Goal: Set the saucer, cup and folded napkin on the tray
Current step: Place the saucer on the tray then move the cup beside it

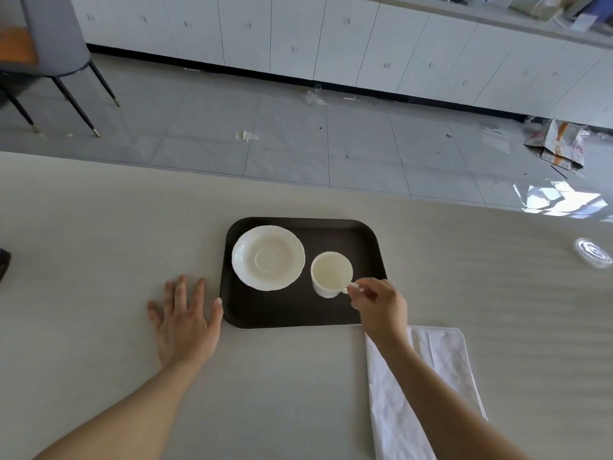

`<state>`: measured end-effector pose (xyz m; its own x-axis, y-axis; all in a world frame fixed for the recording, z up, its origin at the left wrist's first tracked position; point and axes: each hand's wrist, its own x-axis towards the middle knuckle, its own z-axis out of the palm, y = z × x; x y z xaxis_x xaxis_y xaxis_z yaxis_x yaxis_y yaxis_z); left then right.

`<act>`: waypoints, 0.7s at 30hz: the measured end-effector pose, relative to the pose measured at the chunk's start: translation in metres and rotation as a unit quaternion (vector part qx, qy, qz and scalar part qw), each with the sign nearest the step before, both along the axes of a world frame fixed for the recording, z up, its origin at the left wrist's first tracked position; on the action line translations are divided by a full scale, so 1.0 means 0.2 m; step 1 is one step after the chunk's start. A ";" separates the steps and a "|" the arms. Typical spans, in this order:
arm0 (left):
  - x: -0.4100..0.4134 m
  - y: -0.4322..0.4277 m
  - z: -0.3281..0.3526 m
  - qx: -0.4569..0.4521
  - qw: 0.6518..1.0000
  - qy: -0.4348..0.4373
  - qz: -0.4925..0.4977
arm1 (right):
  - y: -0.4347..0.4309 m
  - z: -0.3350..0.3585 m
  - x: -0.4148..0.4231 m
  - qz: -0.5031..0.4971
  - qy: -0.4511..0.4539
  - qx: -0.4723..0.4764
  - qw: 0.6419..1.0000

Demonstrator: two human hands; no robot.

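Observation:
A dark brown tray [335, 234] lies on the pale table. On its left half rests a white saucer [268, 257] with a scalloped rim. An empty white cup [330, 274] is on the tray's right half, beside the saucer and apart from it. My right hand [379, 305] pinches the cup's handle. My left hand [185, 318] lies flat on the table with fingers spread, its thumb touching the tray's left edge. A folded white napkin [444, 360] lies on the table off the tray's near right corner, partly under my right forearm.
The table's far edge [199, 172] runs across the view, with tiled floor and white cabinets beyond. A clear plastic lid [593, 252] sits at the table's far right. A dark object [4, 265] shows at the left edge. A chair [56, 44] stands far left.

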<state>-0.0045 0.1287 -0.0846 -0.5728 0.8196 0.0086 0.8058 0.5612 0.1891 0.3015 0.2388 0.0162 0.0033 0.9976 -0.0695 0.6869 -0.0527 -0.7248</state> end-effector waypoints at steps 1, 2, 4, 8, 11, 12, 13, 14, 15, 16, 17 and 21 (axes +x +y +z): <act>0.00 0.00 0.00 0.000 1.000 0.002 0.000 | 0.04 -0.02 -0.02 -0.015 0.007 -0.004 1.000; 0.00 0.00 0.00 -0.001 1.000 0.003 0.001 | 0.07 -0.04 -0.03 -0.028 0.014 -0.009 0.999; 0.00 0.00 0.00 -0.003 1.000 0.004 0.003 | 0.12 -0.07 -0.05 -0.051 0.029 -0.019 0.998; 0.01 0.00 0.01 -0.003 1.000 0.001 0.002 | 0.16 -0.12 -0.08 -0.099 0.070 -0.031 0.992; 0.01 0.00 0.02 -0.003 1.000 -0.003 0.003 | 0.14 -0.15 -0.11 -0.117 0.083 -0.037 0.989; 0.01 0.00 0.02 -0.004 1.000 -0.003 0.003 | 0.14 -0.16 -0.12 -0.119 0.084 -0.037 0.989; 0.01 0.00 0.02 -0.007 1.000 -0.002 0.003 | 0.13 -0.17 -0.13 -0.120 0.081 -0.036 0.989; 0.01 0.00 0.02 -0.008 1.000 -0.002 0.002 | 0.13 -0.17 -0.13 -0.121 0.077 -0.035 0.989; 0.01 0.00 0.02 -0.010 1.000 -0.002 0.002 | 0.13 -0.17 -0.14 -0.122 0.071 -0.033 0.989; 0.01 0.00 0.02 -0.011 1.000 -0.002 0.002 | 0.12 -0.17 -0.14 -0.123 0.067 -0.030 0.990; 0.01 0.00 0.02 -0.012 1.000 -0.001 0.003 | 0.12 -0.17 -0.14 -0.124 0.065 -0.028 0.990; 0.01 0.00 0.03 -0.014 1.000 -0.001 0.003 | 0.12 -0.19 -0.13 -0.108 0.057 -0.030 0.992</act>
<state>-0.0026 0.1290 -0.0793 -0.5778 0.8161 -0.0150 0.8021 0.5711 0.1748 0.2759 0.2620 -0.0208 0.2058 0.9685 -0.1402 0.5694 -0.2350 -0.7878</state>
